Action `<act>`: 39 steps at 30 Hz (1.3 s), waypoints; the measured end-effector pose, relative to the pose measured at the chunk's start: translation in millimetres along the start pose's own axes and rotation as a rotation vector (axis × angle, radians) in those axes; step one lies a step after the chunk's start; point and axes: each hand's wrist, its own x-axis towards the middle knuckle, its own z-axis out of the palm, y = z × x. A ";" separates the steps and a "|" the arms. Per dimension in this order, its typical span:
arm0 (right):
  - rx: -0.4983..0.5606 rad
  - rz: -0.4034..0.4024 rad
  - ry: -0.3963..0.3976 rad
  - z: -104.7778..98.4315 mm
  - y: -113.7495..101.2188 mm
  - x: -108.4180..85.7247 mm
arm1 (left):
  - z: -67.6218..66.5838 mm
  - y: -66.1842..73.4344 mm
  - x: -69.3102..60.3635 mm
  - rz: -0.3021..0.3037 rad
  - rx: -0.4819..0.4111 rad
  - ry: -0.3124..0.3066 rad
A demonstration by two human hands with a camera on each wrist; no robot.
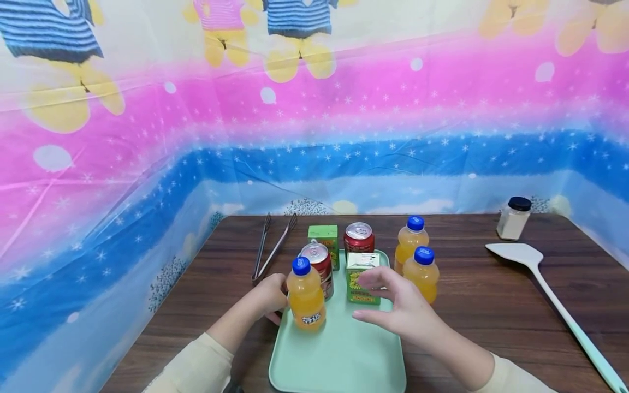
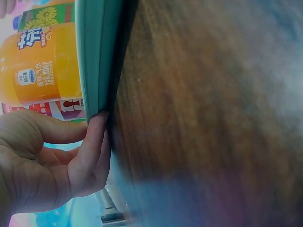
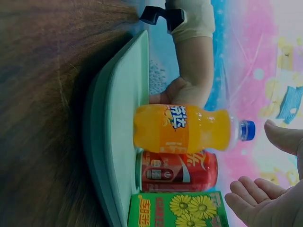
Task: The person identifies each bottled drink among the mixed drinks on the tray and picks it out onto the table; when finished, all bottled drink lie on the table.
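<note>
The left hand (image 1: 270, 295) holds the left rim of the green tray (image 1: 339, 355); in the left wrist view its fingertips (image 2: 98, 120) touch the tray's edge. On the tray stand an orange bottle (image 1: 307, 297), a red can (image 1: 319, 265) just behind it, and a green box (image 1: 357, 295). The right hand (image 1: 403, 308) is in front of and beside that box, thumb and fingers apart; whether it touches the box is unclear in the head view. In the right wrist view the right hand (image 3: 265, 194) has nothing between thumb and fingers.
Behind stand another green box (image 1: 324, 233) and a red can (image 1: 358, 238). Two orange bottles (image 1: 421, 275) are right of the tray. Tongs (image 1: 270, 254) lie at the back left. A white-green spatula (image 1: 545, 278) and a black-lidded jar (image 1: 514, 219) are at the right.
</note>
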 end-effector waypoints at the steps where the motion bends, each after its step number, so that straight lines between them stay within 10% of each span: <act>1: -0.002 0.011 -0.004 2.0 0.2 2.2 | 0.4 -0.1 0.0 0.000 -0.003 0.000; 39: -0.032 0.073 -0.040 54.4 2.4 55.5 | 0.5 -1.3 0.4 0.018 0.013 0.000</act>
